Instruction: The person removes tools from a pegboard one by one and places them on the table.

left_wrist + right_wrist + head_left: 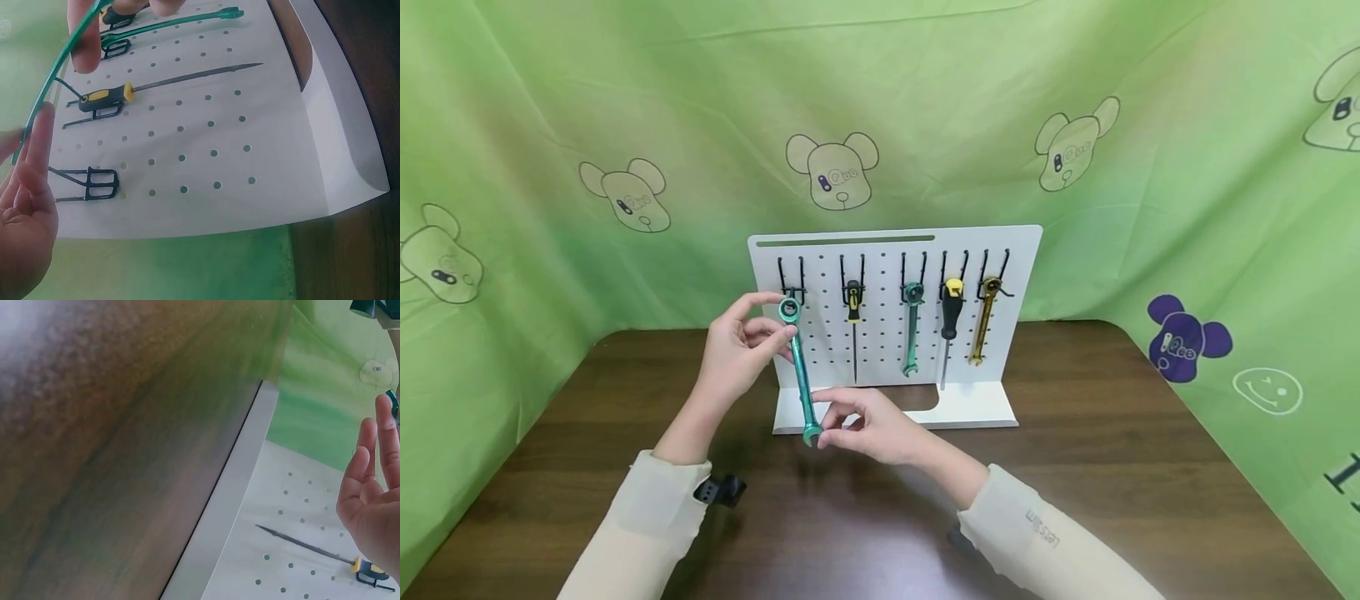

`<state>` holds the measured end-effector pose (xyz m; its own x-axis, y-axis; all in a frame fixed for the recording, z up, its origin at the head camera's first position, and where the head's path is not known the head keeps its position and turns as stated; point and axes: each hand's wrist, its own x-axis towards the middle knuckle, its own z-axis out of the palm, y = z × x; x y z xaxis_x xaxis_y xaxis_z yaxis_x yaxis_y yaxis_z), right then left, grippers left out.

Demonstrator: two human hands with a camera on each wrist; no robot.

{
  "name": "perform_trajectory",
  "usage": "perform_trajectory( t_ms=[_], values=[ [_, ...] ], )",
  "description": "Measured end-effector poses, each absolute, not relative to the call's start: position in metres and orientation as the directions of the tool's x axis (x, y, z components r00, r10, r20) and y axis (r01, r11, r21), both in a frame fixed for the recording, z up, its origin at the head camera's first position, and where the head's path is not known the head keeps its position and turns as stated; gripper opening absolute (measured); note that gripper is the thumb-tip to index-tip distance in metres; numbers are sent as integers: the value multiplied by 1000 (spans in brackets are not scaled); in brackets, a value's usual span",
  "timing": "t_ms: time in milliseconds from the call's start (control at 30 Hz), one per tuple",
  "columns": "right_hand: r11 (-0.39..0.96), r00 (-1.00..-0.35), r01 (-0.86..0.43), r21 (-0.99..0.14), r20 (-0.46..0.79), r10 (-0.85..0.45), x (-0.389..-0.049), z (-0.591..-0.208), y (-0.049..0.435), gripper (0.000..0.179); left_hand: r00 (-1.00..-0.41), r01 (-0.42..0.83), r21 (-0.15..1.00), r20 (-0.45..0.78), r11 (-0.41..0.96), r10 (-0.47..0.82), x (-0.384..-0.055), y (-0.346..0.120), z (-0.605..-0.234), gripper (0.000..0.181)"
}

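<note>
A green combination wrench (801, 375) is held upright, slightly tilted, in front of the pegboard's left side. My left hand (737, 350) pinches it just below its ring end, with the index finger reaching up by the ring. Lower down, my right hand (872, 425) pinches its open-jaw end between thumb and fingers. Behind the ring end is a black double hook (792, 292), which shows bare in the left wrist view (103, 181). In the right wrist view, only a small green piece of the wrench (392, 403) shows beside the fingers.
On the white pegboard (883, 358) hang a small black-and-yellow screwdriver (853, 304), another green wrench (912, 333), a larger screwdriver (951, 315) and a gold wrench (984, 325). Its base stands on a brown wooden table (1090, 433). A green patterned cloth (925, 100) surrounds the table's back and sides.
</note>
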<state>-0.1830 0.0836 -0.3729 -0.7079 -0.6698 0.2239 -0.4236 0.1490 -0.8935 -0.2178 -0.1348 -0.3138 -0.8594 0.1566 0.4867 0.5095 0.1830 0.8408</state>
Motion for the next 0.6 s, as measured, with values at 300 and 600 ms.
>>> perform_trajectory(
  t_ms=[300, 600],
  values=[
    [77, -678, -388, -919, 227, -699, -172, -375, 80, 48, -856, 506, 846, 470, 168, 216, -211, -141, -315, 42],
    [71, -655, -326, -943, 171, -736, -157, -377, 74, 43, -879, 455, 865, 398, 212, 264, -204, -152, -323, 43]
  ],
)
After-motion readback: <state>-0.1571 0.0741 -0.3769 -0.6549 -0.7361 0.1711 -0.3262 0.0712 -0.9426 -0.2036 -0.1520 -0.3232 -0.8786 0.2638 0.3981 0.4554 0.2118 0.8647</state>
